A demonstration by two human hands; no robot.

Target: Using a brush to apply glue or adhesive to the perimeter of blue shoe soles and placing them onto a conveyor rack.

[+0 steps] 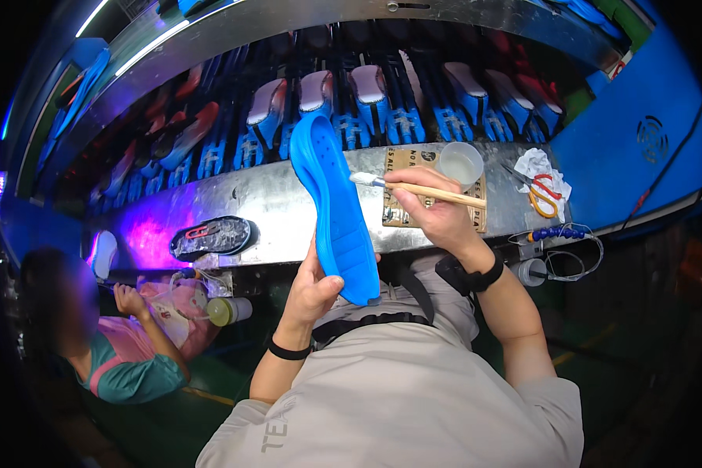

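A blue shoe sole (337, 210) stands tilted in front of me, its hollow inner side showing and its heel end low. My left hand (317, 287) is closed round its lower part, thumb over the near edge. In my right hand (433, 207) is a brush with a wooden handle (444, 194), gripped like a pen. Its pale bristles (360, 179) point left, close beside the sole's inner face; I cannot tell whether they touch it. Just beyond my right hand a translucent cup (462, 164) stands on a piece of printed cardboard (398, 215).
Scissors with orange-red handles (544, 196) lie by crumpled white paper (533, 165) at the right. A dark sole (212, 239) rests on the metal bench (277, 226). Beyond, several shoes (316, 91) sit on blue racks. At left, a co-worker (144, 343) sits near a hanging cup (230, 310).
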